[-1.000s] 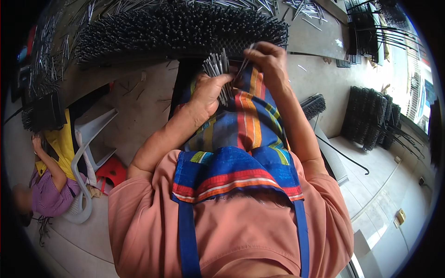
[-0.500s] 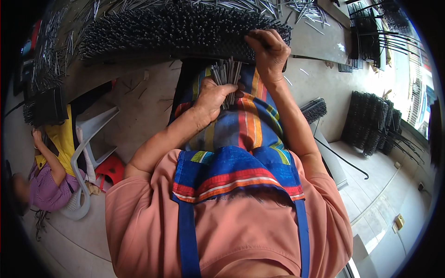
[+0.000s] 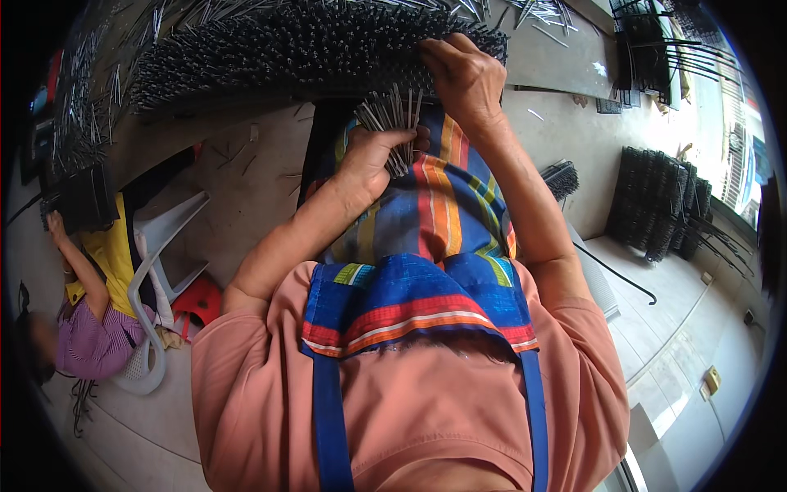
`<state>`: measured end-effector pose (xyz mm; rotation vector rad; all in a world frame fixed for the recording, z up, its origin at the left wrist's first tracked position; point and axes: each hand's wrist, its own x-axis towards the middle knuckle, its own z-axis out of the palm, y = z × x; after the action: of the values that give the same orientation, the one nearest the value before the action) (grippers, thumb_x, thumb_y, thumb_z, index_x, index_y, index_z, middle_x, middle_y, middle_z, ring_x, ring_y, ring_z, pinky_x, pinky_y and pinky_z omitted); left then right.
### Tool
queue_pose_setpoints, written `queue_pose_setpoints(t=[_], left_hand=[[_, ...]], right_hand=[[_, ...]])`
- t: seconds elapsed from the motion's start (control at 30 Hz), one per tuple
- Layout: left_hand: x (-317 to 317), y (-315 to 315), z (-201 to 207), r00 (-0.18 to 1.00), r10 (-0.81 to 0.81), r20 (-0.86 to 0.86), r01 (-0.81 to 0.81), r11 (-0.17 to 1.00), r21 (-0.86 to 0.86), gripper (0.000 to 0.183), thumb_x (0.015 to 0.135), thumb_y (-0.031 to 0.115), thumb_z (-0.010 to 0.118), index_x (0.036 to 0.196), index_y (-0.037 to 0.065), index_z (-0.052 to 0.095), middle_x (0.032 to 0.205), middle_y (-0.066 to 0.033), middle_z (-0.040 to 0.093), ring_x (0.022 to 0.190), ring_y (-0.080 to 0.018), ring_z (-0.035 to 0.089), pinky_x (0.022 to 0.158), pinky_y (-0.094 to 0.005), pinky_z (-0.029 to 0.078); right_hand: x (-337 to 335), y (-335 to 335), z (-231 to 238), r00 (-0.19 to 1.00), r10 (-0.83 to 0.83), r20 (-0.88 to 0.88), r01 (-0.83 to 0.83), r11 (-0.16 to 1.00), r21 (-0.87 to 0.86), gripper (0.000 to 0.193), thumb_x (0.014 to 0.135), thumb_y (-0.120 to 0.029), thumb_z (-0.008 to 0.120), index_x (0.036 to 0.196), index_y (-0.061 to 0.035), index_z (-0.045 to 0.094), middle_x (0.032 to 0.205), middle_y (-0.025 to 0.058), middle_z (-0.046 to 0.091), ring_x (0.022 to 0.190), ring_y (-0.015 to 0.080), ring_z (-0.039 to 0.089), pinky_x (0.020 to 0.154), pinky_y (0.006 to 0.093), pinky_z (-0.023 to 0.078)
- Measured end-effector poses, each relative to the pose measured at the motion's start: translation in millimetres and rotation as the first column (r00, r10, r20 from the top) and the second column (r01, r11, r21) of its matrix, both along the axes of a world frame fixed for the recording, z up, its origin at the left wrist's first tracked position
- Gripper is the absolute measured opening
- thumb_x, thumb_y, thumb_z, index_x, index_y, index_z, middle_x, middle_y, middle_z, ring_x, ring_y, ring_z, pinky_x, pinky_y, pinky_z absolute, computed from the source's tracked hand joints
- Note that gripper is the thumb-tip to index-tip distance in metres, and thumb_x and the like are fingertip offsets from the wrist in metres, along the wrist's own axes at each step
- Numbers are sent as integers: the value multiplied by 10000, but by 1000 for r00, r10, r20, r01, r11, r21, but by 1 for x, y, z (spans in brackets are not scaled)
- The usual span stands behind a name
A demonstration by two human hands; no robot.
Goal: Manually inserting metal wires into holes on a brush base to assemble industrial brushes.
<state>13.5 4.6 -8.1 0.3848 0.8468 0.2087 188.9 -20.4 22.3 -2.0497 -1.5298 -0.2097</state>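
Above the striped lap [image 3: 438, 197], left hand [image 3: 367, 156] grips the bundle of thin metal rods [image 3: 385, 115]. Right hand [image 3: 469, 78] was beside it 1 s ago, now at the right end of the black block [image 3: 287, 57]; work point's shifted there. Fingers curled, can't tell if loaded. Block's packed with upright dark pieces.

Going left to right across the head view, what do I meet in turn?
Purple shirt, red object, left hand, right hand, small bristled block, black stack.
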Motion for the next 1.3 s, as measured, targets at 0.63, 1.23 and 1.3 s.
queue_pose_setpoints(t=[0.63,1.23,1.3], left_hand=[[5,-12,9,997,-10,-80,18,995,101,213,857,-23,596,1061,2,652,903,-152,709,787,-247,706,698,-351,592],[20,-3,12,999,-5,-54,9,996,86,160,819,-21,664,980,-10,667,849,-134,710,710,-224,694,645,-333,574],[20,-3,7,999,16,-44,-11,995,98,162,819,-24,661,980,-10,666,851,-133,709,717,-224,695,647,-329,572]], right_hand=[[14,-26,4,596,125,-793,305,879,367,61,780,30,726,836,19,702,743,2,641,659,47,533,573,193,402],[12,-21,-9,937,-101,-333,156,977,143,123,788,-42,721,910,-45,722,761,90,655,652,192,648,598,282,494],[10,-20,-5,935,-94,-341,145,981,126,132,793,-52,720,924,-45,719,766,99,657,663,207,658,600,289,499]])
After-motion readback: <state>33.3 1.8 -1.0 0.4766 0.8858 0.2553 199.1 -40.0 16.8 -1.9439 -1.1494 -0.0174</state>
